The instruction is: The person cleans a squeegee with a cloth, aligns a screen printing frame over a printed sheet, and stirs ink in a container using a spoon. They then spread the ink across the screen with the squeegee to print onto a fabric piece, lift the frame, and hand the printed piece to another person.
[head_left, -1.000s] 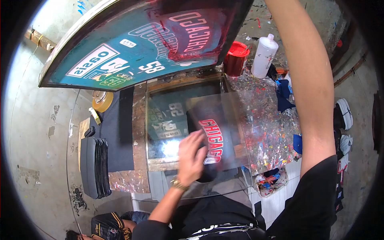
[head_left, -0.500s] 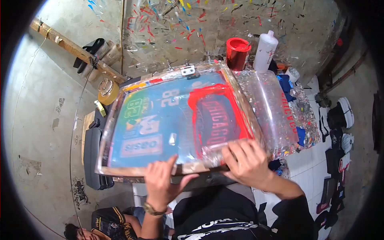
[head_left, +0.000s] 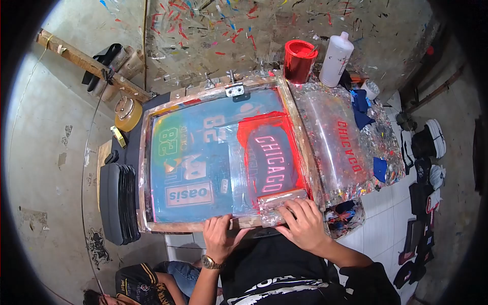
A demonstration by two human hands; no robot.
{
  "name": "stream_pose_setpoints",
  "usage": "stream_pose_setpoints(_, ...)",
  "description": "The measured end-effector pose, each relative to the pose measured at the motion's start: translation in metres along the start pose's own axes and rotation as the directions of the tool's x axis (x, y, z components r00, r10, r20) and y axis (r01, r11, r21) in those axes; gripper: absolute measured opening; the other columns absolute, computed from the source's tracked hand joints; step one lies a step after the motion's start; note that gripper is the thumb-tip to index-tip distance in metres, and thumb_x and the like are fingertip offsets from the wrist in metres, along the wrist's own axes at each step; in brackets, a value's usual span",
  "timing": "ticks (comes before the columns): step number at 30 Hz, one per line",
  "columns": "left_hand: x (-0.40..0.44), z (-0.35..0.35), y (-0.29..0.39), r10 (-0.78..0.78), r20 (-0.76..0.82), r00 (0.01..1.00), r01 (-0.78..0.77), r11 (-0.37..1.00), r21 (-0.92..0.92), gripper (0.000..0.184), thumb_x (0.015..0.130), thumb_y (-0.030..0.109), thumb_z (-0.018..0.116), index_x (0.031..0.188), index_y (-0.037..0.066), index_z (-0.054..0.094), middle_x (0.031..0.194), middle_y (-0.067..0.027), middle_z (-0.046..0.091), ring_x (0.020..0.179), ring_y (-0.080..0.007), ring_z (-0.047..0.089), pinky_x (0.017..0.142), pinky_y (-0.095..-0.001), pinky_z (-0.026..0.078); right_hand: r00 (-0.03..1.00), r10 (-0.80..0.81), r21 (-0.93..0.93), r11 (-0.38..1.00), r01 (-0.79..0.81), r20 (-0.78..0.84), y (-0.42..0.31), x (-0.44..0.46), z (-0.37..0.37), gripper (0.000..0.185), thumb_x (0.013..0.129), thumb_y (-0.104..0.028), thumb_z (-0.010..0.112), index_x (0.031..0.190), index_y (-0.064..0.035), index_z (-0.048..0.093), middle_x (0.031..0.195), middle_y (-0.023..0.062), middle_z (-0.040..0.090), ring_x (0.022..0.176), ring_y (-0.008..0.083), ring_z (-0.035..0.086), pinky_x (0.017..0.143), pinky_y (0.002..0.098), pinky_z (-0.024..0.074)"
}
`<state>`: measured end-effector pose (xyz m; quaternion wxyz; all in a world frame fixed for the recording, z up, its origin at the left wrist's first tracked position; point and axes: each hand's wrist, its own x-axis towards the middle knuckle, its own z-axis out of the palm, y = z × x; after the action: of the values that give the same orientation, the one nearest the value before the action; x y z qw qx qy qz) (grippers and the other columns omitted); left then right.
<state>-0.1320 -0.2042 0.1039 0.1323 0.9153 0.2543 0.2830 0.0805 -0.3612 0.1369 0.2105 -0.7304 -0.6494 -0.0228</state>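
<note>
A wooden-framed printing screen (head_left: 188,137) with blue mesh lies before me, showing a CHICAGO design (head_left: 269,165) ringed by wet red ink. My left hand (head_left: 218,236) is closed around the middle of the frame's near rail (head_left: 198,224), fingers on top and thumb at the front. At the rail's right part, my right hand (head_left: 305,223) grips a paint-smeared squeegee (head_left: 272,207), which rests on the screen's near end just below the lettering. Whether those fingers also touch the frame I cannot tell. A hinge clamp (head_left: 235,91) joins the far rail.
Behind the screen stand a red ink can (head_left: 300,66) and a white bottle (head_left: 336,60). A clear sheet printed CHICAGO (head_left: 333,147) lies at right. Dark stacked pieces (head_left: 118,203) and a yellow tape roll (head_left: 128,113) are at left. Another person (head_left: 145,284) sits lower left.
The screen's near edge has come down, so the frame now lies flatter. Both hands moved with it, and the squeegee under my right hand shows more clearly.
</note>
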Motion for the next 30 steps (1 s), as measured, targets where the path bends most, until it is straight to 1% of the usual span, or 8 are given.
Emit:
stream_pose_setpoints(5, 0.002, 0.000, 0.003, -0.005, 0.002, 1.000, 0.005, 1.000, -0.009, 0.055, 0.070, 0.030, 0.094, 0.106, 0.002, 0.066, 0.083, -0.0061, 0.062, 0.075, -0.0243, 0.058, 0.070, -0.0371, 0.044, 0.999, 0.036, 0.037, 0.999, -0.036, -0.023, 0.001, 0.000, -0.003, 0.056, 0.074, -0.032, 0.085, 0.118, -0.0026, 0.067, 0.119, 0.0138, 0.064, 0.112, 0.0326, 0.060, 0.099, 0.0481, 0.0456)
stream_pose_setpoints(14, 0.003, -0.006, 0.000, -0.002, 0.020, 1.000, 0.002, 1.000, -0.021, 0.055, 0.068, 0.030, 0.095, 0.105, 0.002, 0.066, 0.083, -0.0067, 0.062, 0.075, -0.0246, 0.057, 0.069, -0.0373, 0.044, 0.998, 0.045, 0.058, 0.997, -0.042, -0.053, -0.002, 0.004, -0.007, 0.056, 0.071, -0.030, 0.087, 0.116, -0.0032, 0.068, 0.116, 0.0132, 0.064, 0.110, 0.0320, 0.060, 0.097, 0.0468, 0.0464)
stream_pose_setpoints(23, 0.005, -0.004, 0.005, -0.010, 0.031, 0.999, 0.011, 1.000, -0.022, 0.054, 0.068, 0.029, 0.095, 0.104, 0.003, 0.066, 0.085, -0.0061, 0.064, 0.075, -0.0243, 0.058, 0.069, -0.0372, 0.043, 0.995, 0.080, 0.108, 0.991, -0.075, -0.051, 0.001, 0.005, -0.006, 0.054, 0.068, -0.026, 0.089, 0.113, -0.0041, 0.070, 0.113, 0.0113, 0.065, 0.108, 0.0310, 0.061, 0.094, 0.0451, 0.0477)
stream_pose_setpoints(25, 0.002, 0.000, 0.003, -0.025, 0.043, 0.999, 0.028, 0.997, -0.067, 0.054, 0.065, 0.025, 0.097, 0.104, 0.004, 0.067, 0.083, -0.0053, 0.062, 0.074, -0.0247, 0.056, 0.071, -0.0380, 0.042, 0.995, 0.087, 0.113, 0.990, -0.082, -0.040, 0.002, 0.006, -0.004, 0.054, 0.067, -0.026, 0.089, 0.112, -0.0042, 0.070, 0.113, 0.0111, 0.065, 0.108, 0.0307, 0.061, 0.094, 0.0449, 0.0477)
stream_pose_setpoints(30, -0.002, 0.008, -0.002, -0.033, 0.051, 0.998, 0.037, 0.996, -0.081, 0.053, 0.064, 0.025, 0.097, 0.102, 0.004, 0.066, 0.082, -0.0059, 0.062, 0.074, -0.0254, 0.056, 0.070, -0.0382, 0.041, 0.994, 0.103, 0.121, 0.988, -0.098, -0.031, 0.004, 0.005, 0.002, 0.055, 0.065, -0.026, 0.090, 0.111, -0.0047, 0.070, 0.113, 0.0105, 0.066, 0.107, 0.0298, 0.062, 0.094, 0.0446, 0.0476)
